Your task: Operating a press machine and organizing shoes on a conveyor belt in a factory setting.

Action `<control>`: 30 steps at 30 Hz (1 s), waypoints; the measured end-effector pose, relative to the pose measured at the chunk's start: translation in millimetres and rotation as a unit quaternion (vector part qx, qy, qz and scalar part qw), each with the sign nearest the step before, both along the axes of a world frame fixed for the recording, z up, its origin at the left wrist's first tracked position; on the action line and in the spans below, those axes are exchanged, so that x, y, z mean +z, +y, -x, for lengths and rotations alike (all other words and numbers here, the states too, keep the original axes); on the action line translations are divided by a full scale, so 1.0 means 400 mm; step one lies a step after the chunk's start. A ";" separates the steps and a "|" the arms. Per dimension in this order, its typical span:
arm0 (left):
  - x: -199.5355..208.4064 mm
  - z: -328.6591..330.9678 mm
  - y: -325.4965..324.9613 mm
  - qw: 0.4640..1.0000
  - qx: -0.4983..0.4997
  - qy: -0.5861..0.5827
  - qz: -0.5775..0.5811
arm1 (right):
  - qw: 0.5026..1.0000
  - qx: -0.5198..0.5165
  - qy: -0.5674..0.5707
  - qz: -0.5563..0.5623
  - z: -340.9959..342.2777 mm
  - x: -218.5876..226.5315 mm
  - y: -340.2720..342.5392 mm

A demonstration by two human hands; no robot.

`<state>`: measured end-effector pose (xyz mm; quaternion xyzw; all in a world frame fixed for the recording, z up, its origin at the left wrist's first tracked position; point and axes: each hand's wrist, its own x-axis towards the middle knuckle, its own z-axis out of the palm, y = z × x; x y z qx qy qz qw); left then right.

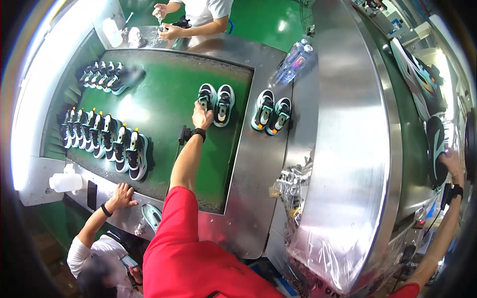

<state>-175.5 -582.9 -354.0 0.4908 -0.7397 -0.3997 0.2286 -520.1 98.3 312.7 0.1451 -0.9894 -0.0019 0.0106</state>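
Observation:
My left hand [202, 115] reaches over the green conveyor belt [174, 107], its fingers closed on the heel end of a black, white and mint sneaker [206, 95]. The matching sneaker [224, 105] stands right beside it. Far to the right, my right hand [452, 164] grips the edge of a dark shoe [437, 153] with a pale stripe, over a second green belt [415, 144]. Part of those fingers is hidden behind that shoe. Just above it lies a lighter shoe [410, 74]. Each wrist wears a black band with a small device.
Two sneakers [271, 113] stand on the metal rim, near plastic bottles [294, 62]. Rows of sneakers [107, 136] line the belt's left side. A co-worker's hands [169, 27] work across the belt; another person's hand [120, 197] rests on the near edge. A metal housing [348, 149] divides the belts.

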 end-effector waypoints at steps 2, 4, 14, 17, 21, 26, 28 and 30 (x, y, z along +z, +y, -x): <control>-0.006 -0.010 -0.011 0.997 -0.065 0.039 0.000 | 0.996 -0.007 0.010 -0.089 -0.015 -0.065 -0.037; 0.025 -0.021 0.010 0.991 -0.092 0.089 -0.030 | 0.998 -0.043 -0.017 -0.032 -0.080 -0.069 -0.082; 0.187 -0.417 0.639 0.822 -0.402 0.236 -0.328 | 0.945 -0.020 0.326 0.014 -0.451 -0.153 -0.281; 0.207 -0.565 0.874 0.709 -0.523 0.171 -0.442 | 0.917 0.061 0.385 0.081 -0.625 -0.096 -0.259; 0.711 -0.549 1.020 0.476 -0.552 0.079 -0.681 | 0.887 0.147 0.413 0.147 -0.964 -0.042 -0.145; 1.003 -0.494 1.259 0.176 -0.644 0.115 -0.735 | 0.884 0.148 0.444 0.004 -1.397 -0.153 0.047; 1.086 -0.545 1.352 0.077 -0.613 0.034 -0.786 | 0.870 0.114 0.473 -0.080 -1.581 -0.229 0.101; 1.121 -0.649 1.413 0.141 -0.652 -0.040 -0.744 | 0.894 0.040 0.440 -0.077 -1.759 -0.292 0.141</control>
